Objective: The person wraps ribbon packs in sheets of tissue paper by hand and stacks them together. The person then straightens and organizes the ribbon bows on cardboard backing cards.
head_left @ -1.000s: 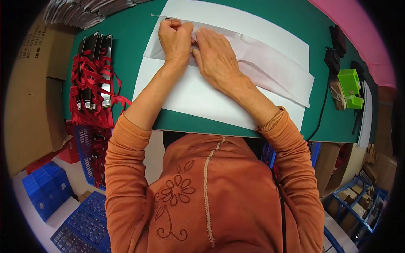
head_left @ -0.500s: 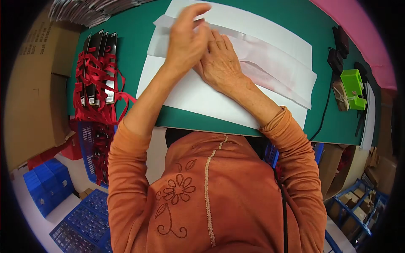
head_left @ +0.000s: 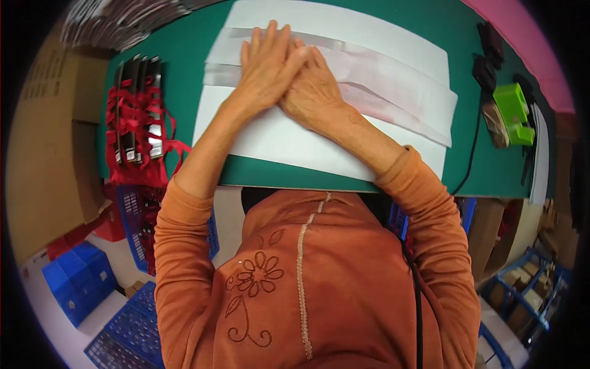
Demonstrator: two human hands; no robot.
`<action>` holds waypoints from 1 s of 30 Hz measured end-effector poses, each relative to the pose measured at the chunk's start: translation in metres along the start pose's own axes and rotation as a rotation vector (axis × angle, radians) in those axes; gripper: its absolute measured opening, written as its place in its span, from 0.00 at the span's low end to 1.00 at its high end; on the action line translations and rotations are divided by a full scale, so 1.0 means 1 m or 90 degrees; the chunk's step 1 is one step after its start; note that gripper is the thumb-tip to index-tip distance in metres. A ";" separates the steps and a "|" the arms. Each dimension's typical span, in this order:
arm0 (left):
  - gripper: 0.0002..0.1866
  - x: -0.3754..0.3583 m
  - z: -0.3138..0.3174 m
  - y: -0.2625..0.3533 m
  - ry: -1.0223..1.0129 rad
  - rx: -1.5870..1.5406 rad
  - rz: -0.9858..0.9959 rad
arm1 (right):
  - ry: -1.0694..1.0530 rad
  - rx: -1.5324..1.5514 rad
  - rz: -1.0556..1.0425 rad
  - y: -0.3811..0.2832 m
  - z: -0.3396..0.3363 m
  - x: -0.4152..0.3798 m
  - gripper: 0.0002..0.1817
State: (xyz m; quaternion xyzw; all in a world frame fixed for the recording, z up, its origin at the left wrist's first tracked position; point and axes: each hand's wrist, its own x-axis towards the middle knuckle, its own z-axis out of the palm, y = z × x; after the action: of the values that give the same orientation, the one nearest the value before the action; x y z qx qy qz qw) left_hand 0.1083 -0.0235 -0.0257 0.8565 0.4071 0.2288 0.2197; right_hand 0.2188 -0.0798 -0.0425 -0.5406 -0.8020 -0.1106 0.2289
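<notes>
Here's my left hand point(head_left: 264, 74), fingers slightly parted, flat on the translucent sheet point(head_left: 409, 101); its thumb overlaps my right hand point(head_left: 311, 92), fingers extended, close together. The translucent sheet lies across white paper point(head_left: 270, 138) on the green tabletop point(head_left: 276, 173).

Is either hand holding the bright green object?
No, the green object sits on the table, while the left hand and right hand lie on the pale sheet.

Fairly bright, even light falls over the bench point(head_left: 295, 172); the view bends at its edges, with dark, rounded corners.
</notes>
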 end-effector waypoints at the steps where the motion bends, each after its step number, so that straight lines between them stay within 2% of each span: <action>1: 0.37 -0.001 0.003 -0.003 -0.010 0.004 0.004 | -0.009 -0.008 0.019 0.001 0.000 -0.005 0.28; 3: 0.37 0.000 0.004 -0.009 -0.031 -0.002 0.023 | 0.048 0.038 0.055 -0.001 0.005 -0.006 0.27; 5: 0.36 0.000 0.004 -0.009 0.000 -0.101 -0.028 | 0.116 0.083 0.083 0.001 0.008 -0.007 0.26; 11: 0.36 0.000 0.012 -0.015 0.004 -0.024 0.008 | 0.018 0.125 0.178 0.002 -0.018 -0.025 0.28; 15: 0.34 -0.002 0.023 -0.017 0.016 0.239 0.030 | 0.026 0.038 0.288 0.013 -0.030 -0.046 0.28; 20: 0.38 -0.003 0.023 -0.011 0.027 0.284 0.055 | -0.074 0.008 0.355 0.016 -0.062 -0.063 0.29; 22: 0.38 -0.003 0.023 -0.010 0.020 0.285 0.059 | 0.082 0.021 0.302 0.026 -0.048 -0.054 0.29; 23: 0.38 -0.005 0.023 -0.011 0.016 0.278 0.073 | 0.083 0.011 0.314 0.031 -0.039 -0.048 0.29; 25: 0.39 -0.003 0.022 -0.014 -0.007 0.309 0.048 | -0.010 -0.076 0.367 0.045 -0.025 -0.040 0.32; 30: 0.39 -0.003 0.018 -0.007 -0.016 0.299 0.049 | -0.003 -0.059 0.438 0.066 -0.037 -0.089 0.37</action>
State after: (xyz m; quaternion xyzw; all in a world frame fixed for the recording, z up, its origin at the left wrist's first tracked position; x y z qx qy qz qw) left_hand 0.1127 -0.0256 -0.0451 0.9019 0.4132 0.1252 0.0103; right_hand 0.3159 -0.1428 -0.0580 -0.7894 -0.5674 -0.0618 0.2260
